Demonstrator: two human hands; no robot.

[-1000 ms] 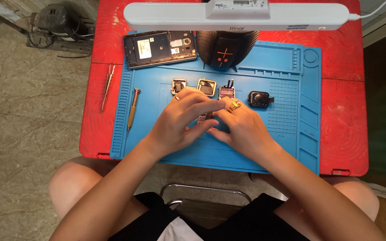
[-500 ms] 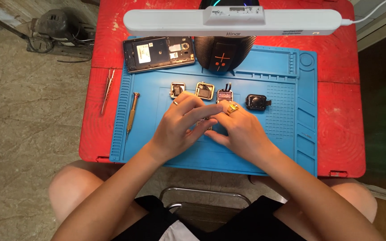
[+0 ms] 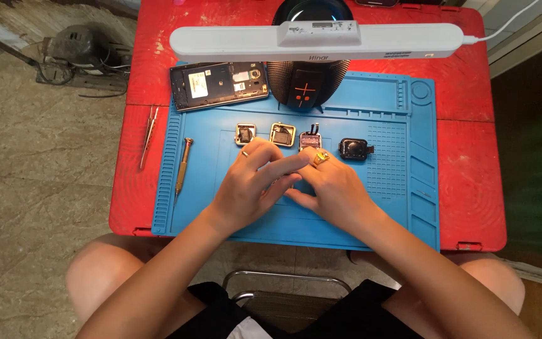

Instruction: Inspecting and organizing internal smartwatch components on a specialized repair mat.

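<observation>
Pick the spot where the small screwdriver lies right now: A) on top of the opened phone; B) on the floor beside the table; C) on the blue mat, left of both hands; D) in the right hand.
C: the screwdriver lies untouched on the blue mat, left of the left hand and right hand, which meet mid-mat.

2 hands: left hand (image 3: 246,188), right hand (image 3: 334,188), fingertips together over mat.
1 blue work mat (image 3: 396,207).
1 red table (image 3: 465,163).
4 small parts in row on mat: 2 square gold-rimmed casings (image 3: 244,134) (image 3: 282,134), 1 dark module with pink edge (image 3: 310,140), 1 black part (image 3: 352,149).
1 opened phone (image 3: 218,84).
1 screwdriver (image 3: 182,168).
1 tweezers (image 3: 148,135).
1 white bar lamp (image 3: 315,41).
1 dark round speaker (image 3: 305,88).
2 rings: 1 gold ring (image 3: 321,157), 1 thin ring (image 3: 244,153).
</observation>
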